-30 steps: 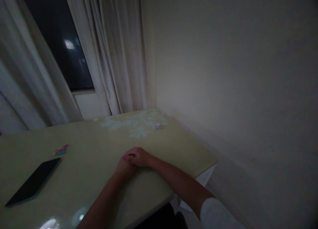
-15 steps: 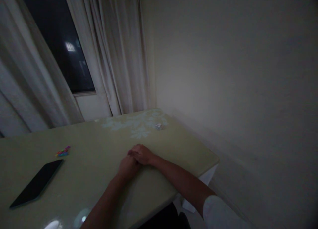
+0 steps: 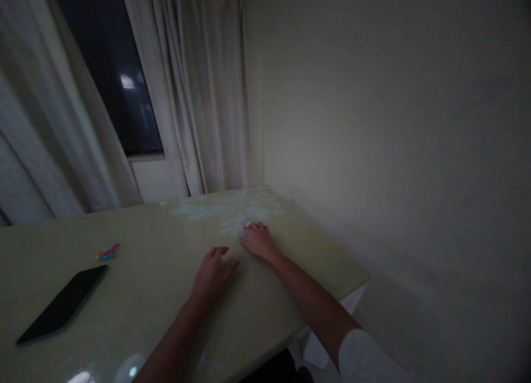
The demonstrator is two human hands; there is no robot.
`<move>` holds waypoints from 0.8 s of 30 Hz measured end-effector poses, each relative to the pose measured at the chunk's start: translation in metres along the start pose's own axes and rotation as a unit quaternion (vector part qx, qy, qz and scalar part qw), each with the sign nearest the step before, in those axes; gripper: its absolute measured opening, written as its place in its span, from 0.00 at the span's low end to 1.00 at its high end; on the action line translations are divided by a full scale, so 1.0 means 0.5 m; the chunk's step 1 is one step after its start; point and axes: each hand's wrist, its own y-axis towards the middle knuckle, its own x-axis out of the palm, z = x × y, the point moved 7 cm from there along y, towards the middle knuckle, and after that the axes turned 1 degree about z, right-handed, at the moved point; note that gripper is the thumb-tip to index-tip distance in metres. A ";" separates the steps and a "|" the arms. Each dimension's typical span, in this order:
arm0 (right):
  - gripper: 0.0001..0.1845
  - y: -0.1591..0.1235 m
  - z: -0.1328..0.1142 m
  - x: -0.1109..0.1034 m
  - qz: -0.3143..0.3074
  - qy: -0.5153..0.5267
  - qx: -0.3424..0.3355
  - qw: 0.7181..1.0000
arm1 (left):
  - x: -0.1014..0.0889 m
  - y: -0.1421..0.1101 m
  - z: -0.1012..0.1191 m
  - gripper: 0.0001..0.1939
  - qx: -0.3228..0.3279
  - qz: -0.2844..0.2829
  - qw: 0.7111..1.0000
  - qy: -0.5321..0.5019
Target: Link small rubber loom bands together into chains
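One small whitish thing [image 3: 248, 224], too blurred to read, shows under the right hand [image 3: 257, 241], well right of the black slab [image 3: 62, 305]; cannot tell if gripped; the left hand [image 3: 210, 272], nearer the slab, has thumb and fingers apart

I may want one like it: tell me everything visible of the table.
The table has a pale yellow-green top, glossy enough to reflect lights, with a light flower pattern towards its far right corner. White parts show beneath its right end. It stands near curtains and a wall. A black board and small colourful pieces lie on it; the right hand partly covers a small whitish thing.
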 end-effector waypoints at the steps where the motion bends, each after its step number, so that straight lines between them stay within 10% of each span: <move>1: 0.19 -0.007 -0.035 0.011 -0.013 0.011 -0.032 0.999 | -0.008 0.002 -0.019 0.26 -0.002 0.023 1.000 -0.009; 7: 0.12 -0.057 -0.161 0.054 -0.097 0.144 -0.205 0.963 | -0.020 0.005 -0.108 0.26 0.027 0.024 0.996 -0.080; 15: 0.42 -0.074 -0.095 0.060 -0.088 0.264 -0.192 0.941 | -0.023 -0.003 -0.119 0.24 0.054 -0.038 0.982 -0.179; 24: 0.43 -0.070 -0.087 0.061 -0.096 0.311 -0.197 0.925 | -0.035 -0.016 -0.087 0.29 0.054 -0.049 0.974 -0.214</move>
